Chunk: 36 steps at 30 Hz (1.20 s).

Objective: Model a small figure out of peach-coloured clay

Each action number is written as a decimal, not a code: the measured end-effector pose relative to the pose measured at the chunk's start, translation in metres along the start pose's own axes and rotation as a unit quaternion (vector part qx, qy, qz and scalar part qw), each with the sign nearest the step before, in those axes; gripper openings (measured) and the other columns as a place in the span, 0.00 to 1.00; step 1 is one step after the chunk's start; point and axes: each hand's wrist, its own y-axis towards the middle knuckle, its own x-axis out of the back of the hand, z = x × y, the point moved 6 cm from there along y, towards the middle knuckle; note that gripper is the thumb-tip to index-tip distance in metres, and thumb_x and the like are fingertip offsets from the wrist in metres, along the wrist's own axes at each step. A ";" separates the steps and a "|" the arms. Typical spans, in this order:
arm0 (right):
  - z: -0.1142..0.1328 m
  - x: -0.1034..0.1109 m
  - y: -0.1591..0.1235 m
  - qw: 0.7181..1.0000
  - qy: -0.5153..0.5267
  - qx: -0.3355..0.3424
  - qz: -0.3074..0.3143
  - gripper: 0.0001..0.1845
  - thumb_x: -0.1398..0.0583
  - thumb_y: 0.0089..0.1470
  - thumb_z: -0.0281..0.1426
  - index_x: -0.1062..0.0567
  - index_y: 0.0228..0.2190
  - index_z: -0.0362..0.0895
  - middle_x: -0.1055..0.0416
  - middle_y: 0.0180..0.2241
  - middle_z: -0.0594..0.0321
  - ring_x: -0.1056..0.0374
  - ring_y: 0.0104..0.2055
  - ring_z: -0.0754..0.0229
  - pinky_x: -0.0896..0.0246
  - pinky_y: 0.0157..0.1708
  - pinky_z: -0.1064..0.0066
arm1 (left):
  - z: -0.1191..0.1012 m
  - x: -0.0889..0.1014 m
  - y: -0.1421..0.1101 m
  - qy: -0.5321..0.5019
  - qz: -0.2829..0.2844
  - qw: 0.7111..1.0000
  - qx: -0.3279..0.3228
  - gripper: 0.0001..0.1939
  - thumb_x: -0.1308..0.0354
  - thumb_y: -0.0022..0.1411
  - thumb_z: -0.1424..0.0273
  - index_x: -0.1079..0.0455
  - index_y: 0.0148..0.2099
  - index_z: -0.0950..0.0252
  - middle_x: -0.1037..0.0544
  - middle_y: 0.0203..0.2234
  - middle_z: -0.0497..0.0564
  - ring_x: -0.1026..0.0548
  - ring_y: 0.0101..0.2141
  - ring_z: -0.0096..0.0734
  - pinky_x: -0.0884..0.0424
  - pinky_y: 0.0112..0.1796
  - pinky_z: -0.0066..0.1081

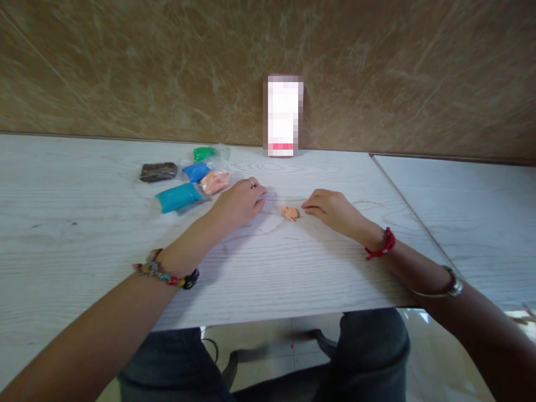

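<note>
Brown marbled wall (167, 72) behind white wood-grain bench (268, 279), seam (410, 207) R; peach lump (292, 213) btwn L hand (240, 199) & R hand (335, 211); can't tell grip on either.

The clay lump (290, 213) sits on the table (268, 290), between the person's two hands: the left hand (247, 198) to its left, the right hand (330, 209) just to its right. Directly behind the lump, I see the phone (283, 117) standing at the wall (125, 72). Five packets (179, 197) lie bunched to the lump's left, beyond the left hand, most of them farther back. Off to its right runs the table seam (412, 218); before it, past the near edge, are the person's knees (372, 352).
</note>
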 end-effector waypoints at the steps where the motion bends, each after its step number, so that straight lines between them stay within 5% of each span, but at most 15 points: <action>1: 0.001 -0.002 0.001 1.000 -0.012 0.013 0.007 0.12 0.47 0.54 0.25 0.22 0.31 0.40 0.27 0.33 0.56 0.32 0.37 0.61 0.39 0.38 0.71 | 0.000 0.000 0.000 0.000 0.000 1.000 0.000 0.16 0.57 0.62 0.69 0.32 0.46 0.66 0.30 0.42 0.54 0.31 0.42 0.34 0.35 0.42 0.31; 9: -0.002 0.000 -0.006 0.998 -0.024 0.018 0.046 0.13 0.47 0.54 0.24 0.23 0.33 0.40 0.27 0.35 0.56 0.33 0.36 0.61 0.39 0.37 0.70 | 0.000 -0.002 0.000 -0.008 0.005 1.000 0.003 0.16 0.57 0.62 0.69 0.31 0.46 0.67 0.30 0.43 0.54 0.31 0.43 0.35 0.35 0.43 0.32; 18: -0.012 0.005 -0.002 0.983 0.159 -0.076 -0.052 0.11 0.42 0.49 0.26 0.25 0.36 0.41 0.25 0.30 0.62 0.31 0.29 0.65 0.39 0.30 0.75 | -0.001 0.001 0.000 -0.015 0.009 1.000 0.003 0.16 0.57 0.62 0.69 0.31 0.46 0.67 0.30 0.43 0.55 0.32 0.43 0.35 0.35 0.44 0.32; 28: -0.013 0.000 -0.001 0.997 0.033 0.011 -0.074 0.08 0.42 0.50 0.26 0.21 0.29 0.42 0.24 0.30 0.60 0.31 0.31 0.63 0.36 0.32 0.72 | 0.001 0.000 0.000 -0.007 0.000 1.000 0.000 0.16 0.56 0.62 0.69 0.31 0.46 0.68 0.30 0.42 0.55 0.31 0.43 0.37 0.35 0.43 0.33; 36: 0.001 0.002 -0.016 0.990 -0.085 0.116 0.000 0.14 0.46 0.56 0.31 0.23 0.39 0.41 0.33 0.51 0.54 0.37 0.48 0.53 0.39 0.48 0.59 | 0.000 0.000 -0.001 0.006 0.000 1.000 -0.007 0.17 0.56 0.62 0.69 0.31 0.46 0.68 0.30 0.42 0.55 0.31 0.43 0.37 0.35 0.43 0.33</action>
